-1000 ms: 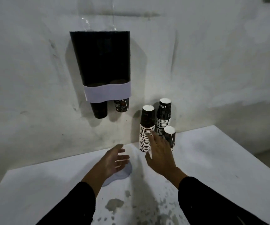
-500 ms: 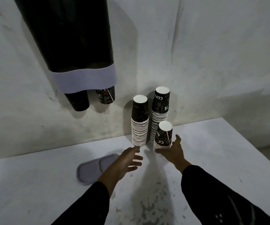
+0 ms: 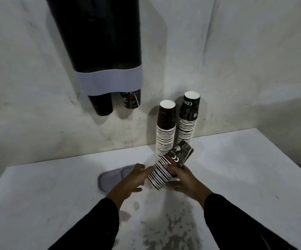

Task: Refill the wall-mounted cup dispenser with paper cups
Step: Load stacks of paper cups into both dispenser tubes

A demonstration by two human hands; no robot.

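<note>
Nearest the camera, the right hand (image 3: 185,179) curls round the short cup stack (image 3: 170,166) and holds it tilted, base end up toward the wall, rim end low near the table (image 3: 236,177); the left hand (image 3: 135,179) has its fingers spread, tips reaching the stack's striped rims on the left, though actual contact is hard to confirm; likely step: lift this stack clear and carry it up to the dispenser; to do it well the person should steady the rim end with the left hand so nested cups do not slide apart, keep the stack straight, and clear the standing stacks behind without knocking them; a grey lid (image 3: 113,177) lies flat on the table just left of the left hand, partly hidden by it; further back two tall cup stacks (image 3: 166,130) stand upside down against the wall (image 3: 254,60), side by side; on the wall the cup dispenser (image 3: 99,42) hangs with a pale band low down and two cups poking out below; its top opening is cut off by the frame edge, so how full the tubes are cannot be told; right fingertips are blurred; print on cups is only partly legible.
</note>
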